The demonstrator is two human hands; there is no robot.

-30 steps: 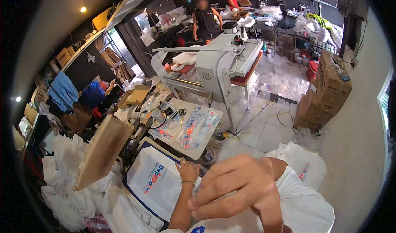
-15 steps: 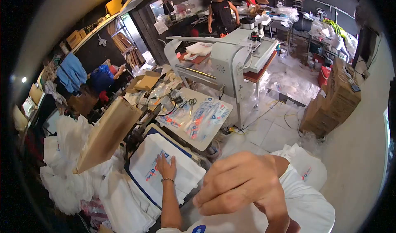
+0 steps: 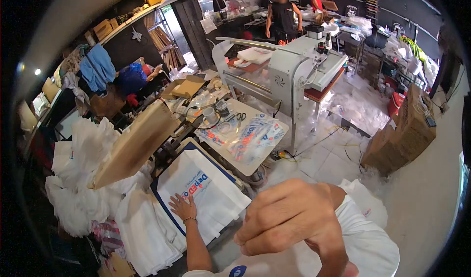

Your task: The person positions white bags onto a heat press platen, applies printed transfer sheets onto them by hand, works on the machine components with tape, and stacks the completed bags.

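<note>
A white fabric piece point(image 3: 213, 193) printed with blue and red lettering lies on a dark-blue-edged platen point(image 3: 162, 203). My left hand point(image 3: 183, 209) rests on it with fingers spread, over the lower left end of the print; a beaded bracelet circles the wrist. My right hand point(image 3: 289, 218) is raised close to the camera, its fingers curled together, and what they hold, if anything, is hidden. Left of the platen stands a tilted tan padded board point(image 3: 135, 147). White cloths point(image 3: 142, 237) are stacked beside the platen.
Behind the platen, a small table point(image 3: 250, 164) bears printed transfer sheets, scissors point(image 3: 239, 120) and tape. Farther back is a large grey machine point(image 3: 287, 80). Cardboard boxes point(image 3: 402, 139) stand right. Cables cross the floor. A co-worker point(image 3: 283, 17) stands behind the machine, another point(image 3: 317, 2) farther off.
My left hand has moved across the white fabric from its upper right side to the left end of the print. The fabric now lies shifted and flatter. My right hand stays curled near the camera.
</note>
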